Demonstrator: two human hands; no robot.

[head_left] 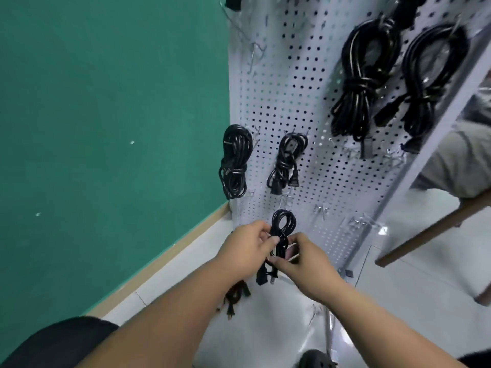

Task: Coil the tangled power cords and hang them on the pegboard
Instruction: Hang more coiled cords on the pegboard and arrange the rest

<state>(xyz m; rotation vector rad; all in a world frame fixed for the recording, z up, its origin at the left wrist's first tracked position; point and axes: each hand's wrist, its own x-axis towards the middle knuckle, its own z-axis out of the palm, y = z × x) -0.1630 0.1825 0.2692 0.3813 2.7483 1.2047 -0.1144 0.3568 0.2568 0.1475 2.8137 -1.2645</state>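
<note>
Head camera looks down on our two hands before the low part of the pegboard (305, 75). Our left hand (247, 248) pinches the coiled cord (283, 224) at its middle, fingers curled on it. Our right hand (305, 264) grips the same cord just below, thumb and fingers closed around the bundle. Its loop stands up against the board and its plugs (268, 276) hang between our wrists. Four coils (235, 160) hang higher on hooks. Another cord (235, 296) lies on the floor (398, 301) under our left wrist.
</note>
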